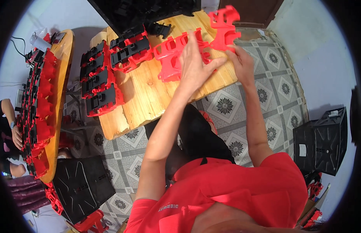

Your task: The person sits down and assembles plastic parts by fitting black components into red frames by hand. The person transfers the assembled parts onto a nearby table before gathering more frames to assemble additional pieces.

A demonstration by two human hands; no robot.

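My right hand (243, 65) pinches the lower end of a red plastic frame (224, 34), holding it up past the far right corner of the wooden table. Spread over other red plastic frames (171, 70) on the tabletop is my left hand (195, 64), its fingers stretched out and thumb apart. Whether its palm touches them I cannot tell, and it hides part of them. To the left stand red frames fitted with black plates (99, 97), and another such group (130, 52) sits beside them.
A black box (149, 11) borders the table's (145, 105) far edge. On the left, a second wooden table (64, 77) carries a long row of red-and-black parts (40, 101), where another person's hand (16, 136) rests. Black crates (81, 186) stand lower left and at right (322, 139).
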